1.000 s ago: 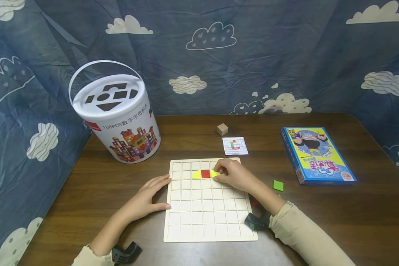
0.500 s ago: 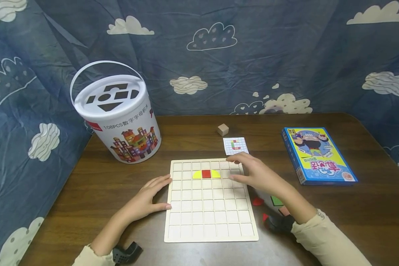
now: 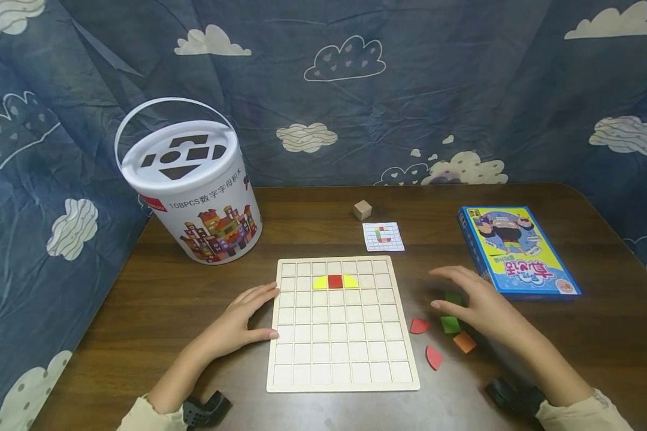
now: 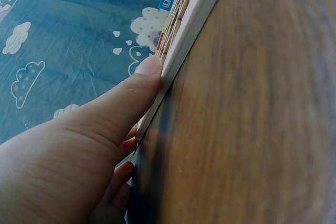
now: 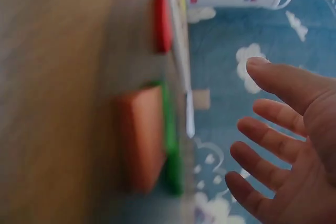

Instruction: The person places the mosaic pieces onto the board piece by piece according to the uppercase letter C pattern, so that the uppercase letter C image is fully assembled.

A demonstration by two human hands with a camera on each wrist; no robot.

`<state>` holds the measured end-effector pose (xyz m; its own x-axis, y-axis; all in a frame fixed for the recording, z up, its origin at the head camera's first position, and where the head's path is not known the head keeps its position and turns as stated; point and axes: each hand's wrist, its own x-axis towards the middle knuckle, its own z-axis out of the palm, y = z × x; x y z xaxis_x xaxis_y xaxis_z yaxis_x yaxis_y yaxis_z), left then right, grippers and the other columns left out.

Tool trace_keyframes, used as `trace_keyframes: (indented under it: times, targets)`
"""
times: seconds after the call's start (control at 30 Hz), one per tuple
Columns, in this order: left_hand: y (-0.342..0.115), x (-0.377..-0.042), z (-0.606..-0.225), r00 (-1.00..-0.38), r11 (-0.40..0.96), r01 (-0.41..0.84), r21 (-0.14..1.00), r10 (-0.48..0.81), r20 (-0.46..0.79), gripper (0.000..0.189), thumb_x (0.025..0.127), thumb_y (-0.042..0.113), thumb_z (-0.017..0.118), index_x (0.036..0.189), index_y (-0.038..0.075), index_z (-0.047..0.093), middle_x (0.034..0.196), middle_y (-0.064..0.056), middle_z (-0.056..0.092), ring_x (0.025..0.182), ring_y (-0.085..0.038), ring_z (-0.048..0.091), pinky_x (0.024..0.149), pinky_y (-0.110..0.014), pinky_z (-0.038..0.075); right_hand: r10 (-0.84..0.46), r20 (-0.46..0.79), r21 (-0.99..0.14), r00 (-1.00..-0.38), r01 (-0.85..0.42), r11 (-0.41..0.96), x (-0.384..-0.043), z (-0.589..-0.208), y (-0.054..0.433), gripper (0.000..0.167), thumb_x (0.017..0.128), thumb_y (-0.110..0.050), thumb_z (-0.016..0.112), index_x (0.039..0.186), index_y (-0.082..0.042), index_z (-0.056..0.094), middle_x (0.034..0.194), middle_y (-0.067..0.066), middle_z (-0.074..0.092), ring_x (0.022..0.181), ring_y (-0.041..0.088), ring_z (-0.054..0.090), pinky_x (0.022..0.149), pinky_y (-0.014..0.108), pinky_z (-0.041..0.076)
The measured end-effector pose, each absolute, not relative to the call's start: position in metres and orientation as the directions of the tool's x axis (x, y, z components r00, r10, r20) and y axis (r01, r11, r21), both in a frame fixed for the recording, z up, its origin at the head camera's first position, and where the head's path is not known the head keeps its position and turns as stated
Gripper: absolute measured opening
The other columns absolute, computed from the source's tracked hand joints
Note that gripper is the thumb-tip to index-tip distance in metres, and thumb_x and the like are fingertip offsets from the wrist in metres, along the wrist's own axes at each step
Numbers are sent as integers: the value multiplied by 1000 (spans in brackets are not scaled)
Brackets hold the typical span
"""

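- Swung right, off the board (image 3: 336, 332), since the earlier frame: the right hand (image 3: 477, 299), released — fingers apart, holding nothing, near the green tiles (image 3: 450, 325).
- Bucket (image 3: 215, 221) stands at the far left, well apart from the work.
- Board lies flat in the middle, most cells bare; keeping it still matters, I'd say.
- Left hand (image 3: 237, 320) touches its left edge, fingers straight, gripping nothing — a light brace like that seems enough.
- Card (image 3: 384, 237) with a coloured pattern sits just beyond the board, handy for checking.
- Second row down holds the red square (image 3: 335, 281) between two yellow tiles (image 3: 320, 282).
- Orange tile (image 3: 465, 342) and two red quarter-rounds (image 3: 434, 358) lie loose, right of the board. I'd pinch any tile by its edges and line up its corners before pressing.
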<state>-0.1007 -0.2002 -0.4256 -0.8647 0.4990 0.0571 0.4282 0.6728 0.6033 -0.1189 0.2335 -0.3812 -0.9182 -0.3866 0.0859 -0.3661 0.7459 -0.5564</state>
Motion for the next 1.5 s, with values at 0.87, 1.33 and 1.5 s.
trace_keyframes:
  times: [0.87,1.33,1.5]
  targets:
    - [-200,-101,-427,-866,679,424,599,497,50,79,74,50,65,138,15,36,144,-2,27,131,-26,21,100,-53,22,-360,112,-551,-926,-359,753,-115,-410,245,26,75,-2,70,100,1,63,106,17,54,85,24,56,70,37,51]
    - [-200,-101,-426,-871,682,411,605,490,39,78,74,49,66,138,16,37,144,0,28,131,-23,21,101,-51,22,-356,126,-556,-926,-363,747,-110,-384,226,30,81,-15,68,109,-8,61,105,7,58,94,25,55,76,46,47]
    - [-200,-101,-425,-868,682,415,603,494,39,78,75,49,65,138,16,36,145,-1,27,131,-25,21,101,-51,22,-395,178,-583,-901,-420,695,-111,-367,206,30,83,-18,66,111,-9,60,107,4,57,98,23,54,78,43,48]
